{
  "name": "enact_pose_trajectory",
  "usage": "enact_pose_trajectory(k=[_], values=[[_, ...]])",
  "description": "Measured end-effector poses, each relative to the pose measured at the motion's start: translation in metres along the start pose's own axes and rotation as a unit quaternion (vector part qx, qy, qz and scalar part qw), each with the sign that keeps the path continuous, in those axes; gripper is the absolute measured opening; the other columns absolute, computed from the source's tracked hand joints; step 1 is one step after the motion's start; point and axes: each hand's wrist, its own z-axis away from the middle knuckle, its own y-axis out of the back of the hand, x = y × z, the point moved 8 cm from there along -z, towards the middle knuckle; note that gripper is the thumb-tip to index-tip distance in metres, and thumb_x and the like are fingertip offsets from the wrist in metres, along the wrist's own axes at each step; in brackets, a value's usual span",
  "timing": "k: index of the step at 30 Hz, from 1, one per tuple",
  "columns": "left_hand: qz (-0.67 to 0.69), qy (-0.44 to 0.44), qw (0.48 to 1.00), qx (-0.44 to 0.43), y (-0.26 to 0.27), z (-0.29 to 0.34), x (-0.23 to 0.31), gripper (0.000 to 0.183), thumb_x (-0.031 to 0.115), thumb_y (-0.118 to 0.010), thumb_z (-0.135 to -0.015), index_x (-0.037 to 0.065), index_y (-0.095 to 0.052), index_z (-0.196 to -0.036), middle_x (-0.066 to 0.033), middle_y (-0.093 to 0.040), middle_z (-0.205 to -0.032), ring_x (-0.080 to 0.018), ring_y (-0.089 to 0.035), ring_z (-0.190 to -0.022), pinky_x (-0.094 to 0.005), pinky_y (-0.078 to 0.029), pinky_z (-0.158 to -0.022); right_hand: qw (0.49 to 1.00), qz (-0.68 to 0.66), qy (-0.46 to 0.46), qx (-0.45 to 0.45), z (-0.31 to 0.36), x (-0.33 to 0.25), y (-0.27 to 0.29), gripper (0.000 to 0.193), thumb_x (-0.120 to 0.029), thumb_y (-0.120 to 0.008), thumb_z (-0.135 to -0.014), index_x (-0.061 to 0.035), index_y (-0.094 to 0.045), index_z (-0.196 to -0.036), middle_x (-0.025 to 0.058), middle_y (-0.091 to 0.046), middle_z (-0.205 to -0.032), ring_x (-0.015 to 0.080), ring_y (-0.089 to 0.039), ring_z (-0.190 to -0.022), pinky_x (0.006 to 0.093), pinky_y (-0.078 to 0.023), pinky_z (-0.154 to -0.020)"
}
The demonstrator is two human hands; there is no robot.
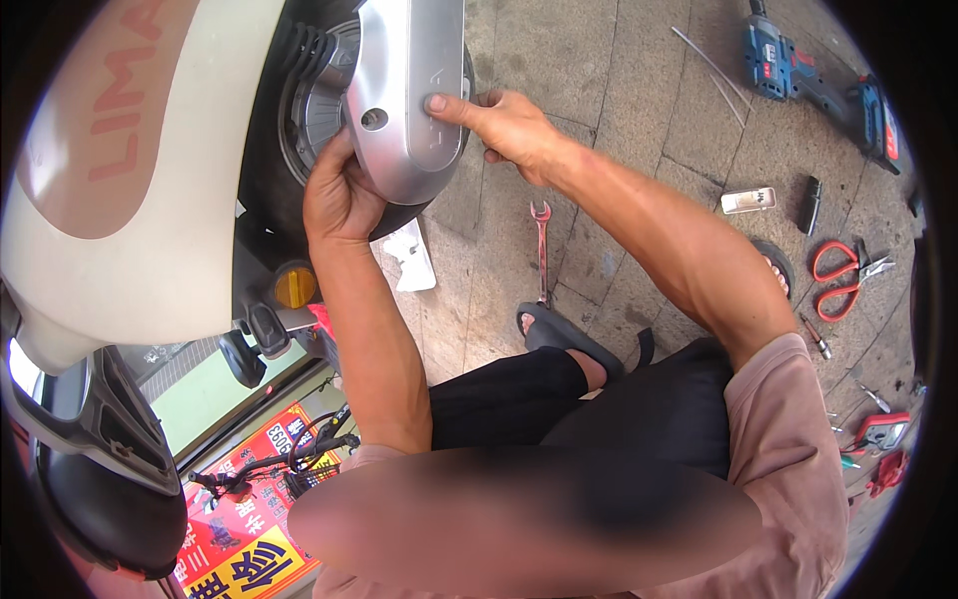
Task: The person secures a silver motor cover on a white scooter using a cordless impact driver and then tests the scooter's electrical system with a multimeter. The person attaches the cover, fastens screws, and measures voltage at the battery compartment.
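A silver plastic cover (414, 150) with a rounded lower end and a round hole lies over the wheel (324, 110) of a cream scooter (190, 235). My left hand (339, 195) grips its lower left edge, with the fingers partly hidden behind it. On the other side, my right hand (509, 130) pinches the right edge, thumb flat on the outer face and fingers curled behind. How the cover is attached, if at all, cannot be seen.
On the paving lie a red open-ended spanner (542, 250), a blue cordless power tool (798, 75), red-handled scissors (841, 280), a small white box (748, 201), a black cylinder (809, 205) and a red meter (882, 432). A white tray (414, 265) sits beside the wheel.
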Motion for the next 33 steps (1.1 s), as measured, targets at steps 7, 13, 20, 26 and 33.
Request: enact_pose_trajectory(k=[7,13,20,26,33], values=[[0.017,0.004,1.000,-0.005,0.002,0.000,-0.003,0.027,0.012,-0.054,-0.094,-0.004,-0.058,-0.115,-0.0142,-0.065,-0.113,-0.0232,-0.063,-0.104,-0.0376,-0.049,-0.095,1.000,-0.006,0.004,0.015,0.001,0.003,0.002,0.091,-0.062,-0.076,-0.067,0.0162,-0.059,-0.111,0.0259,-0.064,-0.107,0.0299,-0.061,-0.105,0.0390,-0.048,-0.085],[-0.036,-0.036,0.999,0.020,-0.002,0.011,0.003,0.028,0.017,-0.053,-0.096,-0.004,-0.058,-0.114,-0.0144,-0.066,-0.111,-0.0243,-0.064,-0.102,-0.0392,-0.050,-0.092,1.000,0.008,-0.002,0.021,-0.001,0.005,0.005,0.092,-0.062,-0.077,-0.067,0.0161,-0.059,-0.111,0.0263,-0.064,-0.108,0.0312,-0.060,-0.105,0.0388,-0.048,-0.087],[-0.108,-0.082,0.990,0.033,0.000,0.015,0.004,0.030,0.013,-0.057,-0.094,-0.002,-0.056,-0.120,-0.0116,-0.063,-0.120,-0.0234,-0.059,-0.113,-0.0401,-0.046,-0.099,0.999,0.017,0.010,0.031,-0.001,0.004,0.005,0.091,-0.062,-0.077,-0.066,0.0156,-0.060,-0.109,0.0242,-0.066,-0.102,0.0290,-0.063,-0.098,0.0364,-0.049,-0.078],[-0.054,-0.100,0.991,0.075,0.003,0.008,-0.002,0.032,0.015,-0.056,-0.095,-0.003,-0.055,-0.122,-0.0123,-0.062,-0.121,-0.0235,-0.058,-0.115,-0.0398,-0.044,-0.102,1.000,0.022,0.013,0.006,0.000,0.001,0.003,0.094,-0.063,-0.075,-0.067,0.0167,-0.056,-0.112,0.0241,-0.064,-0.103,0.0260,-0.061,-0.093,0.0341,-0.048,-0.071],[-0.081,-0.116,0.987,0.081,0.001,0.010,0.001,0.031,0.013,-0.056,-0.095,-0.004,-0.056,-0.120,-0.0134,-0.063,-0.119,-0.0237,-0.060,-0.111,-0.0390,-0.047,-0.099,0.999,0.029,0.005,-0.020,0.000,0.002,0.003,0.103,-0.065,-0.073,-0.068,0.0186,-0.048,-0.122,0.0272,-0.057,-0.115,0.0259,-0.056,-0.096,0.0332,-0.047,-0.070]])
